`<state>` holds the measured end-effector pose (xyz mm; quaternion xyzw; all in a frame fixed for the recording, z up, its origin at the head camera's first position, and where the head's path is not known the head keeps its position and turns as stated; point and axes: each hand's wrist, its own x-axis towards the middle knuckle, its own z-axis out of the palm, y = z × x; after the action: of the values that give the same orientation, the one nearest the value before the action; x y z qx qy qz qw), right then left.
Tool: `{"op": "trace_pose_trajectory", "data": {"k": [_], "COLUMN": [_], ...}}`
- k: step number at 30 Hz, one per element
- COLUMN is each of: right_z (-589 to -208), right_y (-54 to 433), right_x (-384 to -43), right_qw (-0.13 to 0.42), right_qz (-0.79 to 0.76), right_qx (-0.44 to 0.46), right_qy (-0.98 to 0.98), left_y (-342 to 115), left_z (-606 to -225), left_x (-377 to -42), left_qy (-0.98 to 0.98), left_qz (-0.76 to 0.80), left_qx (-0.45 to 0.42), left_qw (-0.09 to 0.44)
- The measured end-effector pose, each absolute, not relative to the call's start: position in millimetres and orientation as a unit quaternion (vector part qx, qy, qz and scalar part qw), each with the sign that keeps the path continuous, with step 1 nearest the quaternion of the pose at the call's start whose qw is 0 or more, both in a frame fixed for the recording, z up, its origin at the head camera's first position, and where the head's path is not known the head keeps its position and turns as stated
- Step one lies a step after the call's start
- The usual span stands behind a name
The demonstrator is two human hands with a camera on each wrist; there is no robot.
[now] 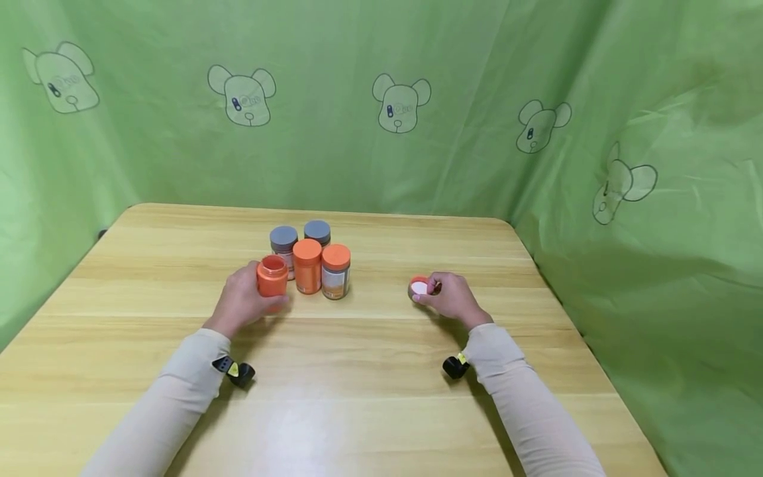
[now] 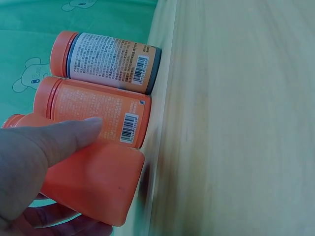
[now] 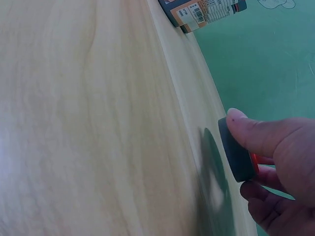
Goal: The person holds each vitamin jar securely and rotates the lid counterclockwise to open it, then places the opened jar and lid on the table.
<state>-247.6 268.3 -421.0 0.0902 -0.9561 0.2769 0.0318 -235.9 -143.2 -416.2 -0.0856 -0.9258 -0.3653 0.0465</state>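
Observation:
My left hand [image 1: 240,299] grips an orange jar [image 1: 272,279] with no lid on it, its mouth facing up. In the left wrist view the thumb lies across this jar, which leans compared with the jars beside it. Over to the right, my right hand [image 1: 454,295] pinches a small round lid [image 1: 420,287] between thumb and fingers. Its white and orange inner side faces up in the head view, and a dark grey side [image 3: 237,153] shows in the right wrist view. Whether it is one lid or two together, I cannot tell.
Just right of the left hand stand an orange jar [image 1: 308,270] and a grey jar with an orange lid [image 1: 336,275]. Behind them are two jars with grey lids, one at left [image 1: 283,238] and one at right [image 1: 317,232]. A green curtain [image 1: 334,159] borders the wooden table [image 1: 357,377].

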Motion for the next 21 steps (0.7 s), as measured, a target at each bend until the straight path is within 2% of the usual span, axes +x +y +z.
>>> {"op": "trace_pose_trajectory", "data": {"k": [21], "right_z": [-425.8], "right_y": [267.9], "right_x": [-249.3], "right_qw": [0.013], "right_qz": [0.256], "right_qx": [0.074], "right_qy": [-0.964], "left_y": [-147.3], "left_z": [-420.3], "left_x": [-240.4], "left_qy": [-0.923], "left_qz": [-0.374], "left_qx": [-0.070], "left_qw": [0.046]}}
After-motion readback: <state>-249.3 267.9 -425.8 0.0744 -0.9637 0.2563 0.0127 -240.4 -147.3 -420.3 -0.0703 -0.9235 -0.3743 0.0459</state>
